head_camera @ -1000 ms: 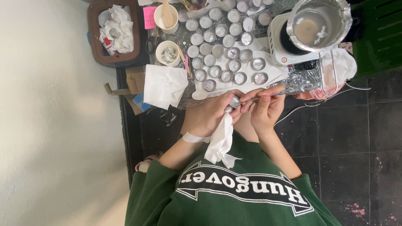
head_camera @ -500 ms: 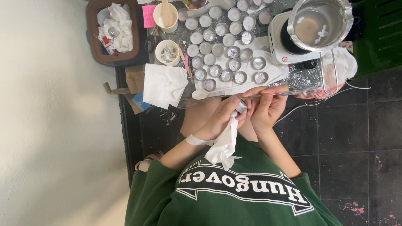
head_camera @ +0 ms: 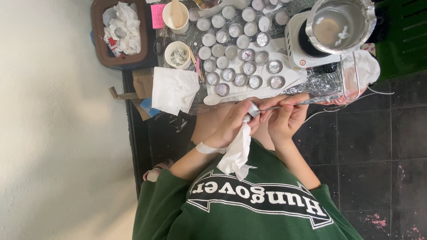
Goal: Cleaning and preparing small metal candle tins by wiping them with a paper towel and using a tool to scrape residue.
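My left hand [head_camera: 227,125], with a white band at the wrist, holds a small round metal cup [head_camera: 253,108] together with a white tissue [head_camera: 235,155] that hangs down over my green sweatshirt. My right hand [head_camera: 284,119] grips a thin metal tool [head_camera: 307,102], and its tip reaches into the cup. Both hands meet just below the edge of the work surface. Several more small metal cups [head_camera: 242,66] stand in rows on white paper beyond my hands; some hold white wax.
A metal pot [head_camera: 340,24] sits on a small white electric stove [head_camera: 294,44] at the upper right. To the left are a folded white napkin [head_camera: 173,89], two paper cups [head_camera: 177,54] and a brown tray [head_camera: 98,31] of crumpled tissue. Dark floor tiles [head_camera: 378,155] lie to the right.
My hands have stayed together on the cup and tool. The hanging tissue has shifted slightly.
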